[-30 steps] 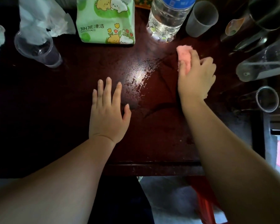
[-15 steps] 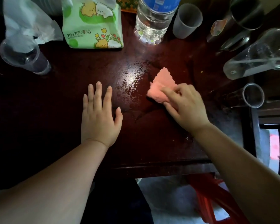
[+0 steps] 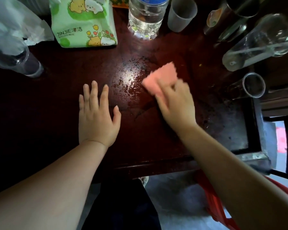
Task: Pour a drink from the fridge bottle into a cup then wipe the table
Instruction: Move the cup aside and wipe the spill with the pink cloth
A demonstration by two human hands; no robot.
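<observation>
Nearest, left hand [image 3: 97, 120]: flat on the table [image 3: 56, 97], palm down, fingers spread and straight, holding nothing, bracing only. Worth leaving there as a steady prop, clear of the wet patch.

Just beyond, right hand [image 3: 175, 105]: blurred, fingers curled over a pink cloth [image 3: 160, 78], pinching its near edge and pressing it to the wood. Cloth soft, folded to a rough square, scalloped or frayed along one edge, probably terry, though too smeared to be sure.

Beside the cloth, a wet sheen [image 3: 131, 78]: thin film and beads on dark, glossy, reddish wood. Best handled with overlapping strokes, firm flat pressure, pulling the water toward the middle rather than pushing it at the standing things; a fresh face of the cloth once soaked. Wiping under way, streaks left to clear.

Farther back, left: clear plastic cup [image 3: 15, 58], thin-walled. Behind it, crumpled white tissue [image 3: 23, 25]. Centre: soft green tissue pack [image 3: 83, 25], printed with cartoon animals. Next to it the bottle [image 3: 145, 17], clear ribbed plastic, blue label, water inside, standing upright at the far edge. Beside that a frosted cup [image 3: 181, 15], tapered. Right: a long clear glass [image 3: 259, 42] and a steel-rimmed cup [image 3: 253, 85], both easily knocked by a wide stroke.
</observation>
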